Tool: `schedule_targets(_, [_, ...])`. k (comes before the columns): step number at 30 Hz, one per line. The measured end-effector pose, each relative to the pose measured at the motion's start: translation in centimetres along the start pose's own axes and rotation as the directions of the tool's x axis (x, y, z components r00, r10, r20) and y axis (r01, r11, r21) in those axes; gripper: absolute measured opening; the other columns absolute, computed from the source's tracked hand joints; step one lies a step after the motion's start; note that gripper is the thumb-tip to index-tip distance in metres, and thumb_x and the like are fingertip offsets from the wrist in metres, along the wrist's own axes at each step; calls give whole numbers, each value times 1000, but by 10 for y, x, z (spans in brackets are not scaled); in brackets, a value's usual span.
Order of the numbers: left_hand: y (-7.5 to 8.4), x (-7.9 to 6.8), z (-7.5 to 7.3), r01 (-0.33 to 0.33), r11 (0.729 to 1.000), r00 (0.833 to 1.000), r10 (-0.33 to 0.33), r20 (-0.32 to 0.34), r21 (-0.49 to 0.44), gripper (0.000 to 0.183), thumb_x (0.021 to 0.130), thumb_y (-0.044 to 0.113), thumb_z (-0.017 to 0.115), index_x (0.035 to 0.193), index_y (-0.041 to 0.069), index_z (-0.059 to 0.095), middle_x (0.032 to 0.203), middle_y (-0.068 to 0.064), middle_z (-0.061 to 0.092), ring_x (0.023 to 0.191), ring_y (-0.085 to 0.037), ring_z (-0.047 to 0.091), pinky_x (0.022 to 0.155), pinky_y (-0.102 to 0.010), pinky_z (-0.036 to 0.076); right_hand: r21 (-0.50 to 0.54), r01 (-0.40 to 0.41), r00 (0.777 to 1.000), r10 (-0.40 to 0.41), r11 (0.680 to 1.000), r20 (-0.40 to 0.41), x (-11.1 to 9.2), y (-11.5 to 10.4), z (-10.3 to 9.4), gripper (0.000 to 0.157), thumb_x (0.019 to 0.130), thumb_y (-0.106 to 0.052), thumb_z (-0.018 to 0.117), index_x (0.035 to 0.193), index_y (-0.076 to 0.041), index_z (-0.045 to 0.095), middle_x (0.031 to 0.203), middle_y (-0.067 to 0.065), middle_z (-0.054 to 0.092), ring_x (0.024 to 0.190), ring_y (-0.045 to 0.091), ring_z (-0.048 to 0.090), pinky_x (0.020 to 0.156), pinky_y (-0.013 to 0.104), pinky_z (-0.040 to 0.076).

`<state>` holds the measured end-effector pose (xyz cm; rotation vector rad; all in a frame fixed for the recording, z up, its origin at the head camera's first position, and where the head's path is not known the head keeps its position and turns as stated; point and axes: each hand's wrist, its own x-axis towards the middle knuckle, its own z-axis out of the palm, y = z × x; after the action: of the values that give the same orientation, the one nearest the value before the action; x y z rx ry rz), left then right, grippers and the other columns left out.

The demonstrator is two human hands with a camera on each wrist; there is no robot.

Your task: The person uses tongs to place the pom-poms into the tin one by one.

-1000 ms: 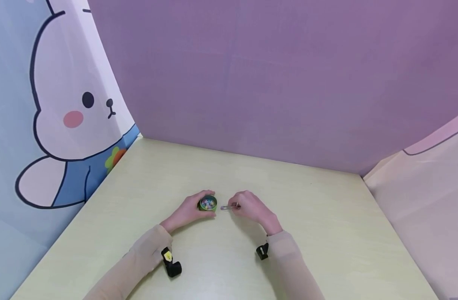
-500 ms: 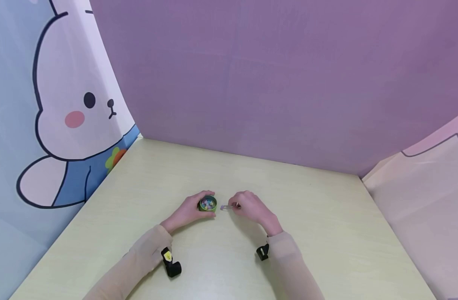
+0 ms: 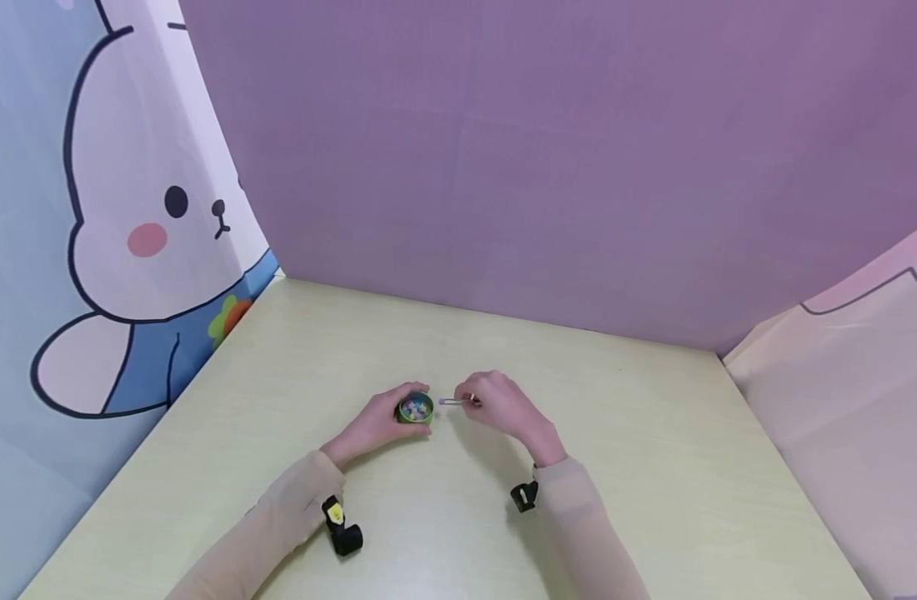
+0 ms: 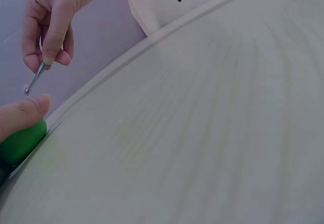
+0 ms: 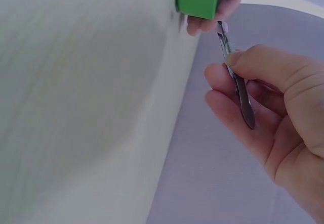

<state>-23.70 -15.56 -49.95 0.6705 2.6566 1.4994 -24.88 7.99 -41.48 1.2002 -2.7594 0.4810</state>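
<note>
In the head view my left hand (image 3: pixel 378 422) curves round a small round green container (image 3: pixel 417 419), gripping its sides on the table. Several small pastel beads (image 3: pixel 415 408) lie inside it. To the right, my right hand (image 3: pixel 506 412) pinches metal tweezers (image 3: pixel 453 402) between thumb and fingers, raised above the table. The tweezers (image 5: pixel 242 92) point toward the container, and a tiny pale purple bead (image 4: pixel 27 88) shows at their tip in the left wrist view. The tip is just right of the container's rim, apart from it. Fingers hide part of the container's wall.
A pale wooden table (image 3: pixel 653 467) spreads under both arms. At its back stands a purple cloth wall (image 3: pixel 541 167), with a rabbit-print cloth (image 3: pixel 151 167) at the left and a pale pink one (image 3: pixel 864 400) at the right. Black wrist cameras (image 3: pixel 345 538) hang at both sleeves.
My right hand has risen from near the tabletop and shifted slightly left and away with the tweezers, bringing their tip closer to the container. My left hand and the container look unmoved.
</note>
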Motion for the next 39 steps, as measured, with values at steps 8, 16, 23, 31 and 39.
schedule_targets(8, [0,4,2,6,1000,1000,-6,-7,4,71,79,28,84,140,11,52,136,-15,61,117,-30,63,105,-48,51,16,36,999,-36,999,-9,6,-1,-7,15,86,1,67,96,-7,76,90,3,75,76,11,65,69,20,55])
schedule_targets(16, [1,6,4,14,1000,1000,-14,-9,9,71,80,29,84,141,12,52,134,-15,63,117,-30,63,104,-48,52,33,76,997,-77,997,7,11,-2,-3,18,85,2,68,98,-7,76,91,4,76,75,10,65,67,16,53])
schedule_targets(23, [2,8,5,20,1000,1000,-20,-16,1,71,79,29,84,140,12,52,133,-14,63,116,-29,64,104,-47,52,45,87,996,-88,995,19,13,0,-2,19,83,4,67,98,-5,76,91,5,76,74,11,66,66,15,52])
schedule_targets(31, [2,10,5,23,1000,1000,-24,-17,-4,71,79,31,84,140,13,52,131,-13,64,115,-28,64,103,-47,52,48,87,996,-88,995,30,14,2,-4,20,84,3,67,98,-6,76,92,5,76,74,10,65,66,16,52])
schedule_targets(39, [-1,13,7,13,1000,1000,-13,-25,0,71,79,32,83,140,13,52,131,-13,64,114,-27,65,102,-46,53,78,61,996,-65,995,53,11,5,-3,18,85,0,69,100,-6,76,95,6,75,76,11,66,68,15,52])
